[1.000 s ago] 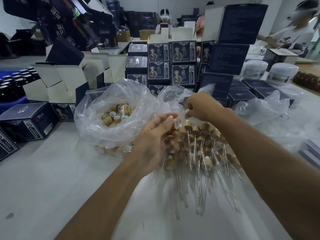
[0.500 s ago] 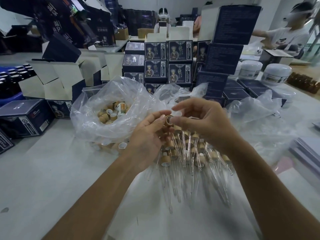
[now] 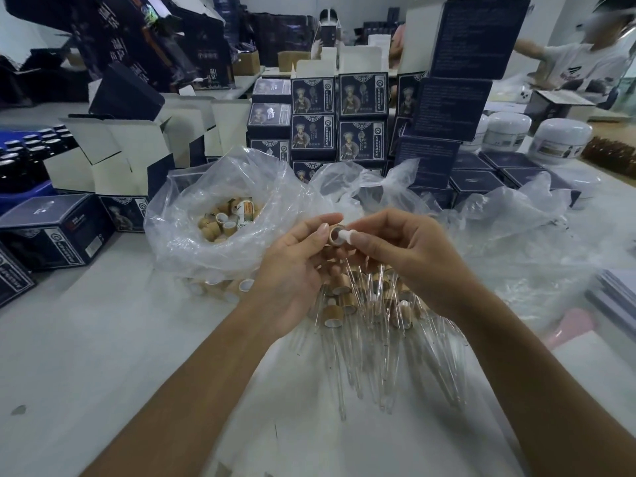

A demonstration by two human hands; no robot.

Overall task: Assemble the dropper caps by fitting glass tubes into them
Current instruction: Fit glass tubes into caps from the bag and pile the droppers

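Head view, centre of frame: left hand (image 3: 292,270) pinches a bamboo-coloured dropper cap (image 3: 334,234) between thumb and fingertips, open end turned toward the right. Right hand (image 3: 413,256) grips a white bulb piece (image 3: 345,234) at its fingertips, nose of it just at the cap's mouth; whether a glass tube trails from it under the palm I cannot tell. Below the hands, lower centre, lies a heap of finished droppers (image 3: 364,311), caps up-frame, thin tubes fanned toward the bottom edge on the white table (image 3: 86,339). Left of centre, a clear plastic bag (image 3: 213,228) holds loose caps; another crumpled bag (image 3: 509,228) sprawls at right. Dark printed boxes (image 3: 344,115) stacked behind, white jars (image 3: 557,139) upper right. Risks, as I judge them: entering off-axis would jam the piece on the rim or seat it crooked; squeezing hard could snap any thin glass; the forearms hover right over the fanned tubes, so a dropped wrist could crush or roll them; a slipped cap would vanish into the heap.
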